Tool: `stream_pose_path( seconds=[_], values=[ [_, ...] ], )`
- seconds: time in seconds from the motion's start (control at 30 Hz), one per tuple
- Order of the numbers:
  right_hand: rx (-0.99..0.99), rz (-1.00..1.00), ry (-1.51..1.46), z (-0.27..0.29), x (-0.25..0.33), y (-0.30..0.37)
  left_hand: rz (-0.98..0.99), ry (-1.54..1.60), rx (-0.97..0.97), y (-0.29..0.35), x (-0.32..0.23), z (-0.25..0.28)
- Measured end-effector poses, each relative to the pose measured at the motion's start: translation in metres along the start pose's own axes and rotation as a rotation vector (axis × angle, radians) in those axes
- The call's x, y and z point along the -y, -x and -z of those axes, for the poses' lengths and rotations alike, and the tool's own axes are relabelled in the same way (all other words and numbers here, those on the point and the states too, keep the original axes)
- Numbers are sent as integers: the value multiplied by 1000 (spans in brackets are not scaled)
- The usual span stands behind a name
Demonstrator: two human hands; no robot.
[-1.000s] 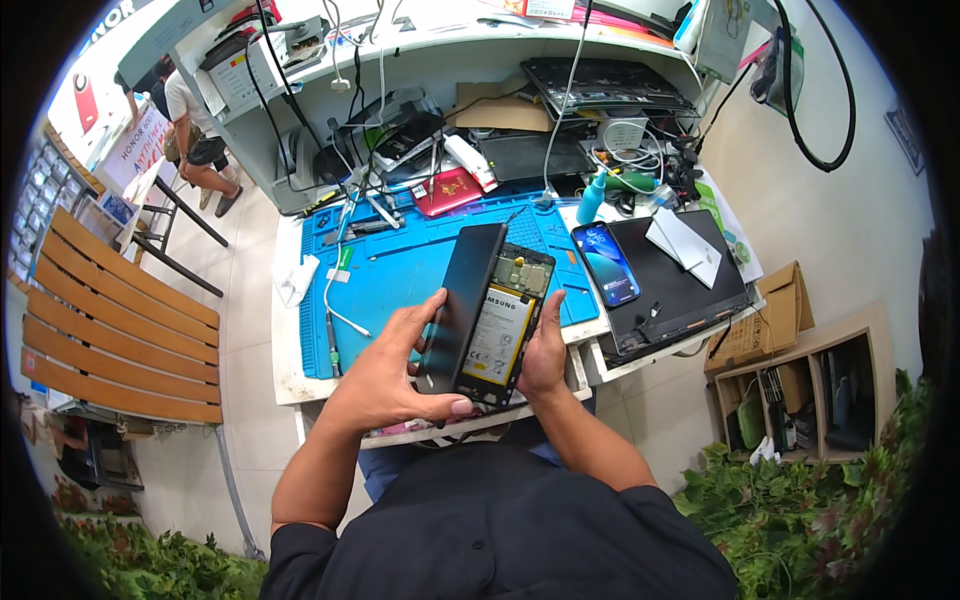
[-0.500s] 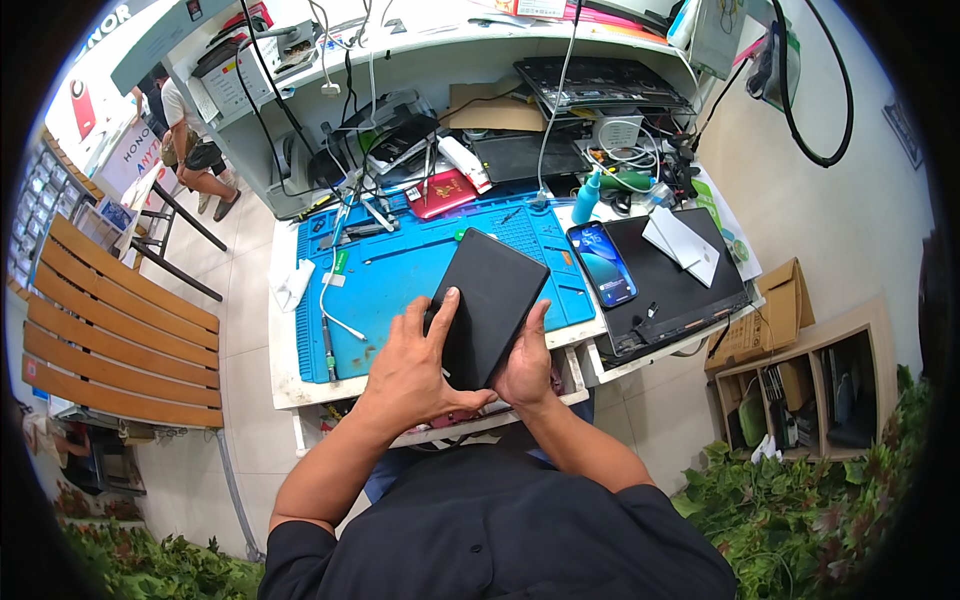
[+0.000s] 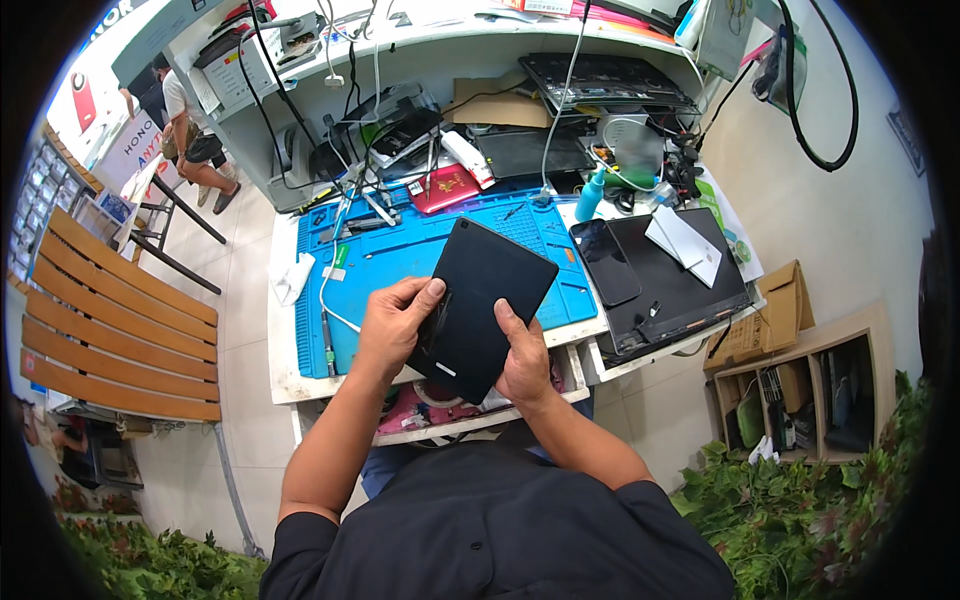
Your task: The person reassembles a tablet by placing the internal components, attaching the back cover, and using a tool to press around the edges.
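Observation:
A black tablet [image 3: 487, 290] is held tilted between both hands over the front of the workbench. Its dark back, with a small camera spot near the top corner and a pale label low down, is toward me. My left hand [image 3: 392, 318] grips its left edge, thumb on the back. At the lower right edge my right hand [image 3: 524, 358] holds it, thumb laid across the back and the other fingers mostly hidden. Below the tablet lies a blue repair mat [image 3: 395, 260] with tools and a white cable.
Right of the mat, a phone [image 3: 606, 262] with a dark screen and white cards [image 3: 684, 246] rest on a black laptop part [image 3: 700, 300]. A blue bottle [image 3: 590, 196] stands behind. An open drawer [image 3: 440, 430] juts out below the bench. Cables hang from the shelf above.
The tablet has been turned, so its camera and label now show. My left hand has shifted from lying across it to pinching its left edge. The phone's screen has gone dark.

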State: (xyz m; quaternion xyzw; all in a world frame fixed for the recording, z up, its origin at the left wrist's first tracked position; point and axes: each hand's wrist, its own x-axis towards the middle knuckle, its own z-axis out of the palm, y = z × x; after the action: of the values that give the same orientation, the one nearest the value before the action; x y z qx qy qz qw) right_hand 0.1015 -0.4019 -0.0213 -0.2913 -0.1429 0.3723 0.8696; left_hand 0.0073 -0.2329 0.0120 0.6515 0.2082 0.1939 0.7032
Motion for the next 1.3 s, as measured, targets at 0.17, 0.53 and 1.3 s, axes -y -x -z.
stream_pose_path(
  seconds=[0.17, 0.53, 1.3],
  values=[
    [24, 68, 117, 4, 15, -10, -3, 216, 3, -2, -10, -2],
    [135, 501, 893, -43, 118, -44, -514, -457, -62, 3, -60, -16],
    [121, 296, 515, 60, 55, -39, -799, -989, 89, -13, -57, -21]
  ],
)
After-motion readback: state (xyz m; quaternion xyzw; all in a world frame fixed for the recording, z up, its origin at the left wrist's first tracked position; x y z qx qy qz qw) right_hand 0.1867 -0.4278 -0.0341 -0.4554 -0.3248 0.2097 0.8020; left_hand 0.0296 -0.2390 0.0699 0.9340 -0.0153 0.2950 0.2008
